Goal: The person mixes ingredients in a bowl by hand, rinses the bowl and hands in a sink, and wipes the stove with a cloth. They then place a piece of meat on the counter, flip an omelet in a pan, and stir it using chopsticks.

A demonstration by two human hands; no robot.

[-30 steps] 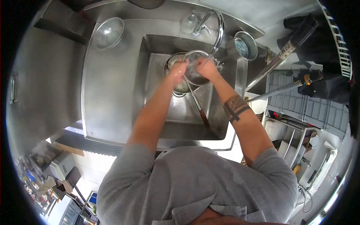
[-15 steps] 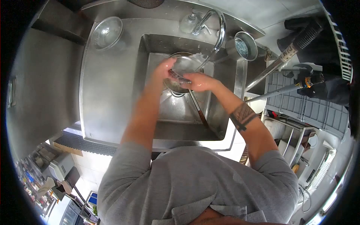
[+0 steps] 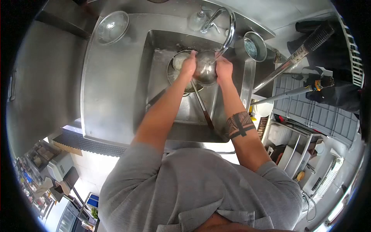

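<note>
My left hand (image 3: pixel 189 66) and my right hand (image 3: pixel 224 69) grip opposite sides of a round metal bowl (image 3: pixel 206 69), their fingers closed at its rim. The bowl is held up under the curved faucet (image 3: pixel 233 27), whose spout end overlaps its far right edge. Beneath it in the sink (image 3: pixel 158 63) rests a wider round metal vessel (image 3: pixel 170 74), partly hidden by my left hand and the bowl. A smaller round piece (image 3: pixel 179 60) shows inside that vessel. A long-handled utensil (image 3: pixel 200 101) with a brown grip leans from the vessel toward the sink's near right corner.
A shiny bowl (image 3: pixel 112 28) sits on the left drainboard (image 3: pixel 106 85). Behind the sink stands a soap dispenser (image 3: pixel 197 21). Right of the faucet is a metal container (image 3: pixel 255 46) with bluish contents. Two long poles (image 3: pixel 276 75) slant in from the right.
Both hands have moved right and apart to opposite sides of the bowl. The bowl now appears rounder and closer under the faucet, and the vessel below shows more.
</note>
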